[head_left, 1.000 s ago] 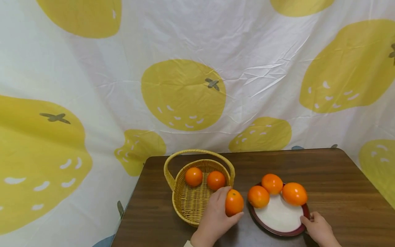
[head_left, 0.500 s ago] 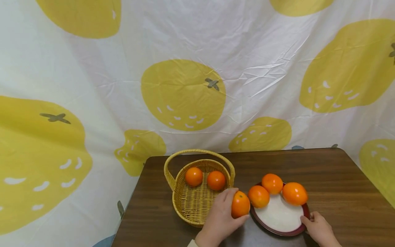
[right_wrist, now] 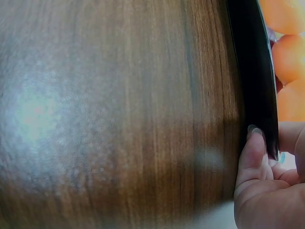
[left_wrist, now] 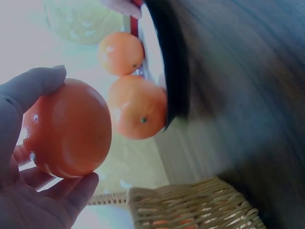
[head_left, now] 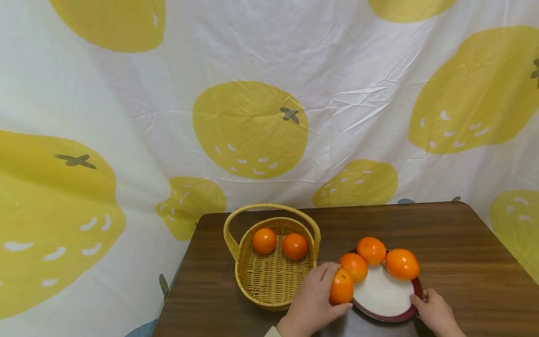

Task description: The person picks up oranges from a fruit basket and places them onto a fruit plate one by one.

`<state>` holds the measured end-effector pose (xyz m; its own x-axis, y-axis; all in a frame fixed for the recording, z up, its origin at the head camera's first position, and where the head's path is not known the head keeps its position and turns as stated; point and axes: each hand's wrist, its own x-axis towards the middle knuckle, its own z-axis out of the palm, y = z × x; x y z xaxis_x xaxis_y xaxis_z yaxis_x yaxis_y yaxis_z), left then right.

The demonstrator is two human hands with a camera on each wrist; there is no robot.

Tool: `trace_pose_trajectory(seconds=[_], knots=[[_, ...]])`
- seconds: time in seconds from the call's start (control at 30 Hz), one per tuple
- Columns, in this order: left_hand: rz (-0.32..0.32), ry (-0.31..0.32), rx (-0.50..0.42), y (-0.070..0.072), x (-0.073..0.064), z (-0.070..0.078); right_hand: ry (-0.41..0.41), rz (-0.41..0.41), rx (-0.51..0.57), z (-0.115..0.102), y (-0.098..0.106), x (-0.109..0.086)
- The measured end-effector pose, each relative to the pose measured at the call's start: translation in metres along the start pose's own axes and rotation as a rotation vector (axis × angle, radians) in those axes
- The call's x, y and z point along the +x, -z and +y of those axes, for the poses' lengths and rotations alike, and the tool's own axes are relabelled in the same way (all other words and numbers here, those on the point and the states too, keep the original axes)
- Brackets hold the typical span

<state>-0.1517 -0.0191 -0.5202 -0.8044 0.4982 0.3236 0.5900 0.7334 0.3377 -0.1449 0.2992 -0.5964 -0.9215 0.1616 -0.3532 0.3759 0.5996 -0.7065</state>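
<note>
My left hand point(head_left: 313, 299) grips an orange point(head_left: 341, 286) between thumb and fingers at the left rim of a plate. In the left wrist view this orange point(left_wrist: 71, 129) shows clear of the dark tabletop. The white plate point(head_left: 381, 297) has a dark red rim and bears three oranges, a left one point(head_left: 354, 267), a back one point(head_left: 371, 251) and a right one point(head_left: 402, 264). My right hand point(head_left: 435, 311) pinches the plate's right rim, thumb above; in the right wrist view fingers point(right_wrist: 252, 152) lie against its dark underside.
A wicker basket point(head_left: 269, 285) with a tall arched handle point(head_left: 271, 206) stands left of the plate, close beside my left hand. Two oranges point(head_left: 264, 241) lie at its back. Behind the dark wooden table point(head_left: 467, 252) hangs a white cloth point(head_left: 349, 61) printed with yellow fruit.
My left hand has carried its orange rightward from beside the basket's right rim to the plate's left rim. My right hand and the plate have stayed in place.
</note>
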Motion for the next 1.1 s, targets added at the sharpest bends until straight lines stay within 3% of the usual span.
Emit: trace_pose_trajectory(seconds=[0.23,0.5,0.8,1.1], knots=[[-0.063,-0.005,0.016,-0.011,0.001,0.002,0.011,0.012,-0.007,0.001,0.000,0.001],[-0.084,-0.020,0.052,-0.020,0.001,0.001,0.018,0.018,-0.007,0.002,-0.001,0.002],[-0.103,-0.033,0.029,-0.028,0.005,0.001,0.001,0.005,-0.003,0.002,-0.001,0.003],[-0.162,-0.003,0.022,-0.037,0.008,0.003,0.011,0.011,-0.007,0.001,-0.001,0.001]])
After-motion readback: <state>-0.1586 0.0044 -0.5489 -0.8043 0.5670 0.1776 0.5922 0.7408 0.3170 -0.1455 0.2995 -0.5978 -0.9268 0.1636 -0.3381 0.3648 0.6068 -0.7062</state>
